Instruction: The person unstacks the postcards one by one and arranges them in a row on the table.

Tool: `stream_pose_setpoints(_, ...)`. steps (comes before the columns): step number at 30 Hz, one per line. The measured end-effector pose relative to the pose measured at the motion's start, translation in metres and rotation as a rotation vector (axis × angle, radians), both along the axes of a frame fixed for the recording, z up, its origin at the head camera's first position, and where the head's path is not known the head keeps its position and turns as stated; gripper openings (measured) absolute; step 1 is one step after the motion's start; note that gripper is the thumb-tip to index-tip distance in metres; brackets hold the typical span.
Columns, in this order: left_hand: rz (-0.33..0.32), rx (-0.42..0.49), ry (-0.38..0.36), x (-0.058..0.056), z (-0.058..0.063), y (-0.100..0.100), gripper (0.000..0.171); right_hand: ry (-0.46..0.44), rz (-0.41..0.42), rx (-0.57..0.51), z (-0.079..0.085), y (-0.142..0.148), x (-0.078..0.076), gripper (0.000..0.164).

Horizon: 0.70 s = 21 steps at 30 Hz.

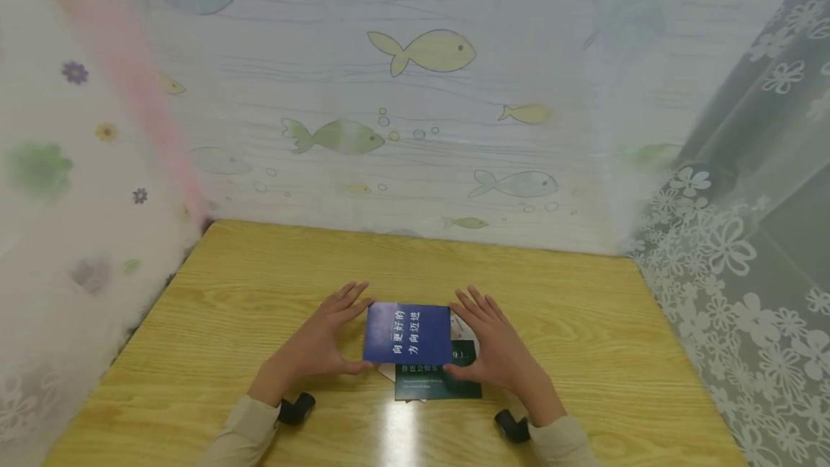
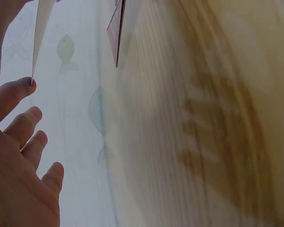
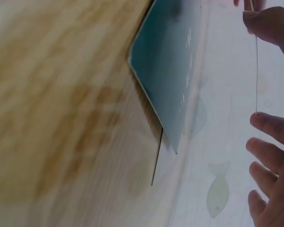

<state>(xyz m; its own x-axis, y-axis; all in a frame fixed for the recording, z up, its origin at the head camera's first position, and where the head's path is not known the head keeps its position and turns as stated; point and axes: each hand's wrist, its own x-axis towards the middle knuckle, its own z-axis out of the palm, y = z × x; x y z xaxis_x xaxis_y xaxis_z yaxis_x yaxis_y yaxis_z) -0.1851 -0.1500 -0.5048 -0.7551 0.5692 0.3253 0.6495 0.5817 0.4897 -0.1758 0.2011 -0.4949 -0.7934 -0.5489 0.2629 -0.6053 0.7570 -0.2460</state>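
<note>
A blue card (image 1: 415, 334) with white Chinese characters, turned sideways, is held raised off the table between both hands. My left hand (image 1: 318, 341) holds its left edge, thumb at the near corner and index fingertip at the far corner. The right hand (image 1: 502, 352) grips the right edge the same way, its other fingers spread. Both wrist views show this card edge-on, as a thin card edge (image 2: 40, 38) on the left side. Below it, a dark green card (image 1: 437, 386) with white lettering lies over other cards, partly covered by the blue one. A pale card (image 1: 465, 330) peeks out behind.
The cards lie on a yellow wood-grain table (image 1: 259, 272). Black wrist cameras (image 1: 297, 409) sit at both wrists. A fish-patterned curtain (image 1: 421, 107) hangs behind the table's far edge, and a white flower-lace curtain (image 1: 733, 265) borders the right side.
</note>
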Motion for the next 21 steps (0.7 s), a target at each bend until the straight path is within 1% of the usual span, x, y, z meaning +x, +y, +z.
stream_pose_setpoints(4, 0.031, -0.042, 0.016, -0.004, 0.001, -0.002, 0.104, 0.006, -0.003, 0.031, 0.002, -0.004, -0.006, 0.106)
stream_pose_setpoints(10, 0.051, -0.064, 0.019, -0.006, 0.000, -0.005, 0.104, 0.030, -0.005, 0.087, 0.000, -0.009, -0.012, 0.105)
stream_pose_setpoints(15, 0.093, -0.098, -0.033, -0.010, -0.003, -0.007, 0.107, 0.036, -0.018, 0.095, 0.000, -0.015, -0.017, 0.103)
stream_pose_setpoints(18, 0.118, -0.096, -0.070, -0.013, -0.003, -0.007, 0.107, 0.050, -0.031, 0.103, 0.001, -0.019, -0.023, 0.103)
stream_pose_setpoints(21, 0.135, -0.099, -0.083, -0.017, -0.001, -0.007, 0.107, 0.068, -0.054, 0.128, 0.001, -0.023, -0.029, 0.103)
